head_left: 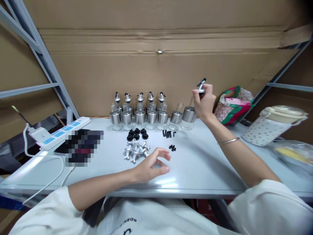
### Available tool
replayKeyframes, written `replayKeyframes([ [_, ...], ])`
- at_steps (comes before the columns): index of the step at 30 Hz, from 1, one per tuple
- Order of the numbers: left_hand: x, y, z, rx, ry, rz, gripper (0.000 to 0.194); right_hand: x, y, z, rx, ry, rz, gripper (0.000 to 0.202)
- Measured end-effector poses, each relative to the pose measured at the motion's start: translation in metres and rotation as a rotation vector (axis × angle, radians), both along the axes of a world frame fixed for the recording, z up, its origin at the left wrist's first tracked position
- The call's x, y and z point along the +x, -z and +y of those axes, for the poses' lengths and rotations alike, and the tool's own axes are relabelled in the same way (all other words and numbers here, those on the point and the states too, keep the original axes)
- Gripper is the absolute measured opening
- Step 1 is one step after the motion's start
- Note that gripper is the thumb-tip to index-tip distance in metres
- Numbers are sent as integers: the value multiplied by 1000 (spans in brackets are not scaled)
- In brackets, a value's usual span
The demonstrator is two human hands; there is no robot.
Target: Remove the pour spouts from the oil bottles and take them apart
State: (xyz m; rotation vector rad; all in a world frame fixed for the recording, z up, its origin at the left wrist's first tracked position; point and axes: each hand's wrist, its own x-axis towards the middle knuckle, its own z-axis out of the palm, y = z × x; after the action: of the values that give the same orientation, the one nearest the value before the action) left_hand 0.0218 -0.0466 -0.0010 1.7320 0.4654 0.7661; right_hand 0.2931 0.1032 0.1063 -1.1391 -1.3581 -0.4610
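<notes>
My right hand (205,101) is raised at the right, closed on a silver and black pourer top (201,85), just above a glass bottle with a steel band (189,115). My left hand (154,164) hovers over the table's front middle, fingers apart and holding nothing. Beside it lies a pile of silver spout pieces (136,150). Behind that pile sit several black stoppers (137,134). Small black tubes (167,133) and tiny black caps (172,148) lie right of them. Several banded bottles (140,117) stand in rows; the back ones carry pourer tops (140,97).
On the left are a white power strip (66,132), cables and a pixelated dark object (83,147). At the right stand a patterned bag (232,107), a dotted white jug (262,125) and a plastic-covered bowl (293,155). Cardboard (156,71) walls the table's back.
</notes>
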Motion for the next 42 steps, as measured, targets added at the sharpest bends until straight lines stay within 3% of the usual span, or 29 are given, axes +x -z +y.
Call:
replayKeyframes([
  [4, 0, -2, -1, -7, 5, 19, 41, 2, 21, 31, -51, 113, -12, 45],
  [9, 0, -4, -1, -2, -6, 34, 40, -3, 38, 53, -101, 115, -39, 51],
  [20, 1, -1, -1, -3, -11, 32, 38, -22, 59, 63, -171, 51, -38, 48],
  [24, 1, 0, 0, -19, -24, 50, 37, -21, 58, 45, -95, -51, 62, 45],
  [27, 2, 0, 1, -100, -50, 27, 35, -28, 59, 17, 20, -108, 68, 43],
  [29, 3, 1, 2, -188, -74, -14, 36, -35, 62, -7, 41, -149, -36, 40],
  [32, 4, 2, 4, -288, -86, -76, 45, -50, 66, -45, 29, -358, -557, 31],
  [34, 5, 1, 4, -310, -85, -98, 52, -62, 68, -68, 63, -466, -722, 26],
  [38, 5, 1, 4, -269, -105, -151, 50, -84, 72, -102, 39, -614, -783, 21],
  [42, 5, -1, 5, -227, -147, -156, 46, -93, 76, -113, -86, -727, -687, 18],
])
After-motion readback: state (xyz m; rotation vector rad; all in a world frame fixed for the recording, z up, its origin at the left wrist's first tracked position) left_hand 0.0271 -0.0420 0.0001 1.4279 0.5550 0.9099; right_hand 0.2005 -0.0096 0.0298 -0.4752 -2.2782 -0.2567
